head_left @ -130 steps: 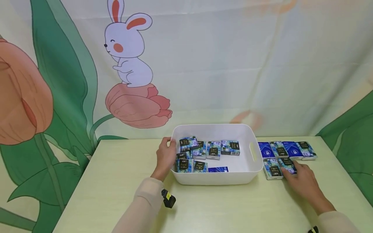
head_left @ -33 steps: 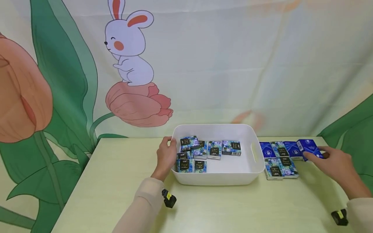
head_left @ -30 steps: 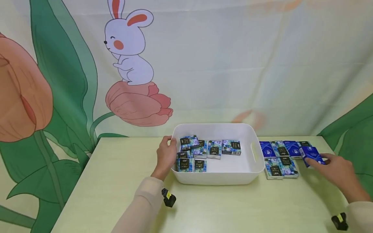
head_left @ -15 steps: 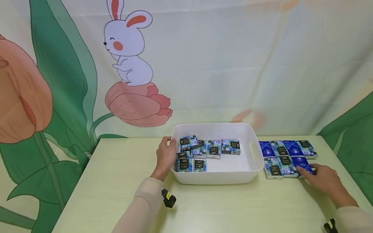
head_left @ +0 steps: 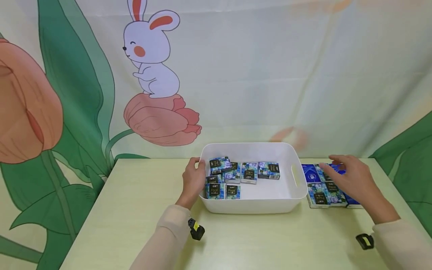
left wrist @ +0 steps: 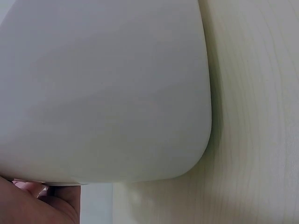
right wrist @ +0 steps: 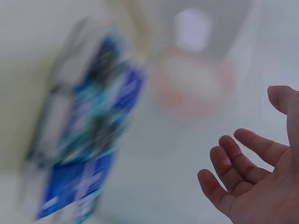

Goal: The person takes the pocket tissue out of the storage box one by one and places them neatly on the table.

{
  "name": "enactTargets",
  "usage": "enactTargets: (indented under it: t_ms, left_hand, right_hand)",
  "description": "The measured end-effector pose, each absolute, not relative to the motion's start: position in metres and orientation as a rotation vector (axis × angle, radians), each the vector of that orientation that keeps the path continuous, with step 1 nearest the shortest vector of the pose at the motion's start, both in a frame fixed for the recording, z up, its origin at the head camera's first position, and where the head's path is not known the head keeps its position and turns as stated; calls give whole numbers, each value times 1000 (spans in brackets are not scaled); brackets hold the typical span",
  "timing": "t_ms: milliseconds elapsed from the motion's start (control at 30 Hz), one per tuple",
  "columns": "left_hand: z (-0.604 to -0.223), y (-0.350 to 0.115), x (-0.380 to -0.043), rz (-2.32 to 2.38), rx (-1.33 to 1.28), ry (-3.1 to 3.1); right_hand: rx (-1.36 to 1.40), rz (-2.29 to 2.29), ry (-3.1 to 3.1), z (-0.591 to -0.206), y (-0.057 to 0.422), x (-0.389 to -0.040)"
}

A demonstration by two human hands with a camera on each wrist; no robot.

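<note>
My left hand [head_left: 194,182] grips the left end of a white plastic bin [head_left: 249,206]; in the left wrist view its fingers [left wrist: 39,205] curl at the rim. Several small floral tissue packs [head_left: 249,173] lie in the bin, mostly on its left side. Beside the bin's right end, two rows of tissue packs lie on the table, floral [head_left: 318,195] and dark blue [head_left: 309,173]. Above these rows hovers my right hand [head_left: 354,180], holding nothing and hiding some packs. Its fingers are spread and relaxed in the right wrist view. A dark blue pack [head_left: 353,203] ends the front row.
The pale wooden table [head_left: 141,217] ends at a fabric backdrop [head_left: 243,82] printed with a rabbit and tulips. A small black device with a yellow mark [head_left: 196,229] is at the left wrist; another [head_left: 365,241] is at the right.
A dark blue pack left the bin and was set down at the right of the front row. My right hand then let go and moved up and left. The left hand stayed on the bin.
</note>
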State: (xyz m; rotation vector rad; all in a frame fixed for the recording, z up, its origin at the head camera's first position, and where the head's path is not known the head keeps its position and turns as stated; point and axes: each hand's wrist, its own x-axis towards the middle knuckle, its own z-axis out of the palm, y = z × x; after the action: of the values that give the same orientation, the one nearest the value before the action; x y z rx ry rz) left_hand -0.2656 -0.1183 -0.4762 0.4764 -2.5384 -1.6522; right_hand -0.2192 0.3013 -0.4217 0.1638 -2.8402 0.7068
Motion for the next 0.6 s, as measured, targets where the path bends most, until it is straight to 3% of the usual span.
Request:
enactTargets:
  t_ms: [267, 600]
  left_hand:
    - [-475, -117, -265, -1652, 486, -2527]
    - [-475, -116, -267, -1659, 509, -2535]
  right_hand:
    - [343, 857, -2889, -385, 214, -233]
    - [519, 840, -3046, -410, 134, -249]
